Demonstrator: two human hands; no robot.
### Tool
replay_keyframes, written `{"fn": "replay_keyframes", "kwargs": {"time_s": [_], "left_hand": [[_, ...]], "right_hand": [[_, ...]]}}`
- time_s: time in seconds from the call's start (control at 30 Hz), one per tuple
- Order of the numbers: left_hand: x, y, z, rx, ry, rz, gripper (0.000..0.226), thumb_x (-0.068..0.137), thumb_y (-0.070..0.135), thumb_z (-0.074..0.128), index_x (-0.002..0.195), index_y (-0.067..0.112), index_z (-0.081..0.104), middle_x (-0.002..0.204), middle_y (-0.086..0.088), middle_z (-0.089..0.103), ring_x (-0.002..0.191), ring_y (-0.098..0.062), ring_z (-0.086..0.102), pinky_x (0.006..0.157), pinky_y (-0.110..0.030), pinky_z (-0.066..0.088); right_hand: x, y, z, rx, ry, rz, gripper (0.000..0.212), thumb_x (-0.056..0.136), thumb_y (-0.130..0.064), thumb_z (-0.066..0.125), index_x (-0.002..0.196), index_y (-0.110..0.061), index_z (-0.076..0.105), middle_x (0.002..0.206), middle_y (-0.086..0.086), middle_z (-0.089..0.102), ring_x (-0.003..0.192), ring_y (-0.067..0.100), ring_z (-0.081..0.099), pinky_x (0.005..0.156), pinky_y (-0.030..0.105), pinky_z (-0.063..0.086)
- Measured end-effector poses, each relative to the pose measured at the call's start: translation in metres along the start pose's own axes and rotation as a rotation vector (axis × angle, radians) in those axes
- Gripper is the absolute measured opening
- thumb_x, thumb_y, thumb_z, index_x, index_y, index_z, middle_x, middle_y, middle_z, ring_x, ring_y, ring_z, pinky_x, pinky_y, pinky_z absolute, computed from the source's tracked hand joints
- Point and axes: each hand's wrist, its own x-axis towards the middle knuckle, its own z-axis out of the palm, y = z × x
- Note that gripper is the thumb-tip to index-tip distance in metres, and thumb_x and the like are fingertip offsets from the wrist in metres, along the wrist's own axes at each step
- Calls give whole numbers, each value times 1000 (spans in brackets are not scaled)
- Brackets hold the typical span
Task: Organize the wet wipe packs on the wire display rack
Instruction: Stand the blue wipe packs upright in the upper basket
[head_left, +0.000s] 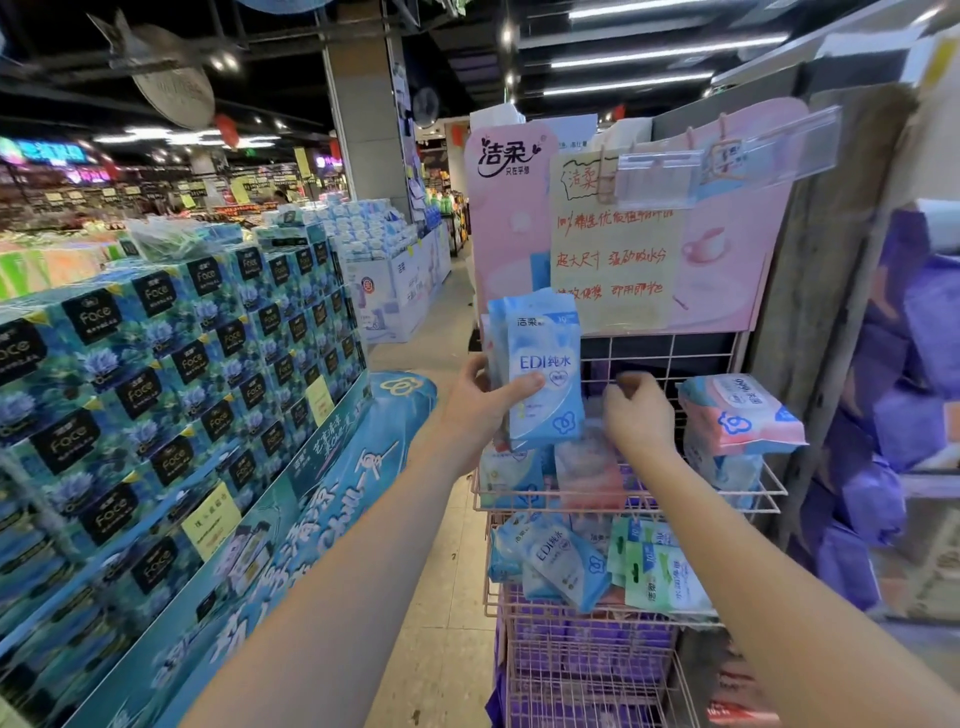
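My left hand (480, 402) grips a small stack of blue wet wipe packs (540, 364), held upright above the left side of the pink wire rack's top basket (769, 483). My right hand (636, 413) reaches into the middle of that basket with fingers curled down; it is blurred, and what it touches is hidden. Blue and pink packs (587, 473) lie in the basket below my hands. A large pink pack (737, 415) lies on the basket's right side. The lower basket (493, 603) holds blue packs (561, 561) and green packs (660, 577), lying tilted.
A pink brand sign with a yellow handwritten card (613, 249) tops the rack. A stacked display of blue tissue boxes (171, 374) fills the left. Purple packages (904, 415) fill the shelves on the right. An aisle of tiled floor (447, 597) runs between display and rack.
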Motion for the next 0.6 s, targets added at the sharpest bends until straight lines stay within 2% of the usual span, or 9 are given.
{"fn": "replay_keyframes", "kwargs": {"time_s": [0.03,0.07,0.13,0.2,0.3,0.37,0.43,0.53,0.6], "left_hand": [[2,-2,4,-4,-9,-5,79,53,38,97,119,23,57,122,-9,71,101,-23,76,79,-38,62],[2,-4,8,-5,-17,-6,80,54,37,97,121,23,57,122,-8,72,102,-23,76,78,-37,62],[1,-6,16,1,-20,9,64,65,26,97,115,26,57,119,-6,73,101,-21,76,74,-32,62],[0,-9,24,26,-17,34,54,72,18,94,112,25,59,115,-5,73,100,-20,76,74,-31,62],[-2,-15,37,76,-48,44,63,70,19,95,121,22,57,117,-4,72,103,-17,75,79,-33,63],[-3,-17,45,116,-92,59,80,61,29,99,128,21,55,122,-2,71,107,-16,73,88,-38,63],[-4,-20,50,149,-112,64,93,53,37,99,132,20,54,124,-2,71,109,-15,73,93,-40,61],[-4,-19,52,170,-167,36,93,53,44,98,133,24,55,125,1,71,110,-14,72,96,-38,59],[-2,-18,50,153,-177,-17,87,61,60,90,134,24,59,126,1,71,116,-17,69,103,-43,55]], "right_hand": [[-5,-10,-7,128,24,-12,34,95,-15,51,128,-8,59,118,5,66,107,24,61,86,30,43],[-8,-19,-13,275,-32,11,36,93,-12,48,128,-11,60,114,1,67,102,21,61,82,30,44],[-13,-31,-22,521,-280,70,44,87,-8,47,128,-12,62,109,2,73,96,20,67,77,33,51],[-16,-32,-28,536,-428,62,41,89,-7,51,127,-15,63,112,5,74,97,21,71,75,34,57],[-16,-27,-36,492,-486,38,43,85,-15,69,127,-16,63,117,6,74,104,23,73,88,43,60],[-13,-24,-42,523,-526,47,45,81,-16,76,124,-12,65,116,8,75,106,27,73,93,46,58],[-12,-23,-52,540,-550,49,38,86,-10,74,123,-9,66,116,10,76,105,27,73,88,39,59],[-15,-20,-66,540,-546,49,34,90,-11,71,124,-11,66,115,7,76,101,23,74,78,33,58],[-14,-17,-71,575,-489,93,33,92,-13,69,125,-9,66,115,8,76,102,24,72,89,42,58]]}}
